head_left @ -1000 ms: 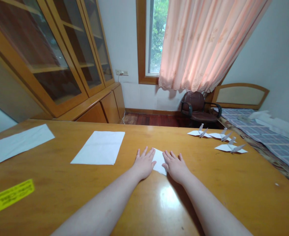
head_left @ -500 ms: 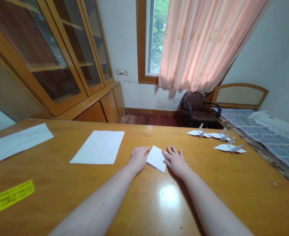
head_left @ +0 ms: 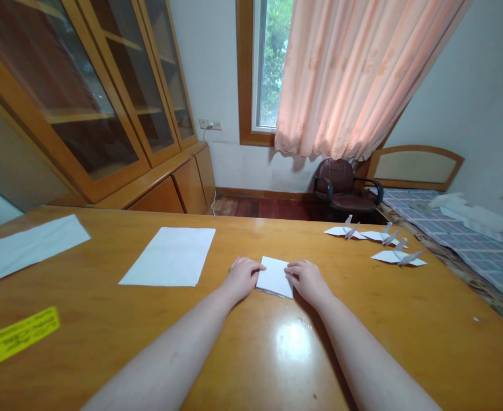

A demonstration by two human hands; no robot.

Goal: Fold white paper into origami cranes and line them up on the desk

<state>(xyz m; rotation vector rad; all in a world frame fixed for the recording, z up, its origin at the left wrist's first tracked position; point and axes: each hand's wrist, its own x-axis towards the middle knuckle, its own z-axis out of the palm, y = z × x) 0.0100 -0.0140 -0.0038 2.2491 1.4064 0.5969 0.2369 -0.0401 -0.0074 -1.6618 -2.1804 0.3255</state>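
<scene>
A small square of folded white paper [head_left: 276, 277] lies on the wooden table [head_left: 229, 354] between my hands, its layered lower edge facing me. At its left edge is my left hand [head_left: 244, 276], closed, with the thumb and fingertips on the paper. My right hand [head_left: 306, 278] pinches the right edge, its fingers curled together. Over to the right stand three folded white paper cranes [head_left: 399, 254], apart from my hands. Left of my left hand lies a flat stack of white paper sheets [head_left: 169, 257].
A long white paper strip [head_left: 28, 248] rests at the table's far left, with a yellow label [head_left: 17, 339] nearer me. Beyond the table are a glass-door cabinet [head_left: 135, 85], a dark office chair [head_left: 341, 185] and a bed [head_left: 439, 222].
The folded paper has turned from a slanted position to nearly square with me. My right hand's spread fingers have curled in onto its edge, and my left fingers grip it closer.
</scene>
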